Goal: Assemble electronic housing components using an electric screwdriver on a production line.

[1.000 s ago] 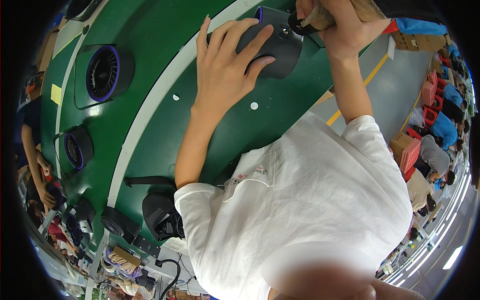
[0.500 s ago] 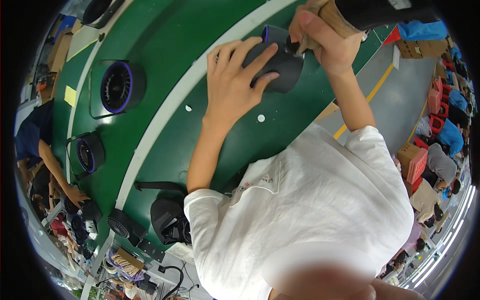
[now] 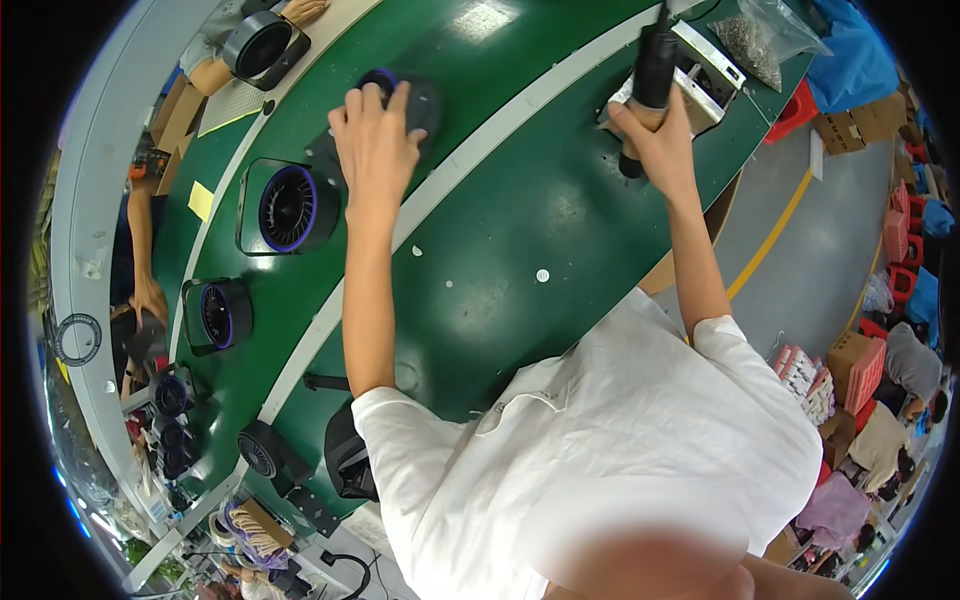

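Note:
My left hand is curled over a dark cylindrical fan with a purple rim, on the green belt beyond the pale divider. The fan is blurred, and part of it is hidden by my fingers. In my right hand is a black electric screwdriver with a tan-wrapped grip. It is upright, its dark lower end near the green bench, beside a metal box-shaped device. Left of my left hand stands another purple-rimmed fan with a bracket.
A smaller-looking fan sits farther along the belt. The pale divider curves between belt and bench. Small white discs lie on the bench. A clear bag of small parts is at the far right. Other people's arms reach in from the left.
My left hand has carried the fan from the bench leftward over the divider to the belt. The screwdriver in my right hand has come away from the fan to beside the metal device.

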`<state>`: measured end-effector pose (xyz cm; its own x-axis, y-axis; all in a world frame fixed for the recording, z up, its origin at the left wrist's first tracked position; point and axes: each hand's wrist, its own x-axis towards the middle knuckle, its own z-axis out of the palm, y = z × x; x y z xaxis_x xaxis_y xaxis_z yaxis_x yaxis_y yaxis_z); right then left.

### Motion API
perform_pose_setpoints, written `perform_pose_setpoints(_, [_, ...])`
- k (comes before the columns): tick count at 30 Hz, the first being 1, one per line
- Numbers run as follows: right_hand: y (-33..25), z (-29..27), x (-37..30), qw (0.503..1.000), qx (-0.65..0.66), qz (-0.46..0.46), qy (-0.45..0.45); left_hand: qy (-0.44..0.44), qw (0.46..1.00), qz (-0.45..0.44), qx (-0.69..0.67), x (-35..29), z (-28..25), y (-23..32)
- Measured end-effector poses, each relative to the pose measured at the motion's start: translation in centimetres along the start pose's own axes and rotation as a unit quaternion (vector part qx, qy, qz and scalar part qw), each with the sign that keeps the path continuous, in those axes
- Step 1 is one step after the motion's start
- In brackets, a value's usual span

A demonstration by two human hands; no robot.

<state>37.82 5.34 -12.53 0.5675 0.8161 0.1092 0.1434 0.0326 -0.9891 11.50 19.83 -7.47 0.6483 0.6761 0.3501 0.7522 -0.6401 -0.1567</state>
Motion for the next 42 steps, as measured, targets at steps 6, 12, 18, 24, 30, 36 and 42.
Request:
perform_pose_setpoints(6, [-0.1, -0.8, -0.9, 0.993, -0.099, 0.003, -0.07, 0.03, 0.998, -0.053, 0.003, -1.6, 1.3, -0.5])
perform_pose_setpoints(12, [-7.7, -3.2, -3.3, 0.918, -0.379, -0.11, -0.042, 0.168, 0.828, -0.087, -0.528, -4.0, -7.4, 7.8])
perform_pose_setpoints(18, [-13.6, -3.4, -7.2, 0.818, 0.383, -0.241, -0.354, 0.127, 0.725, -0.178, -0.653, -9.5, -9.5, 10.0])
perform_pose_setpoints(24, [-13.7, -10.0, -4.6, 0.856, 0.404, -0.146, -0.286, 0.098, 0.7, -0.183, -0.683, -9.1, -9.8, 10.7])
perform_pose_setpoints(30, [-17.7, -4.6, -10.6, 0.878, 0.414, -0.072, -0.228, 0.094, 0.675, -0.177, -0.71, -9.4, -8.9, 10.4])
perform_pose_setpoints(36, [-16.8, -3.2, -7.2, 0.89, 0.423, -0.022, -0.169, 0.103, 0.657, -0.151, -0.732, -8.4, -9.5, 10.1])
perform_pose_setpoints(42, [-18.9, 4.3, -10.1, 0.899, 0.423, 0.042, -0.104, 0.102, 0.629, -0.136, -0.758, -7.9, -9.3, 10.2])
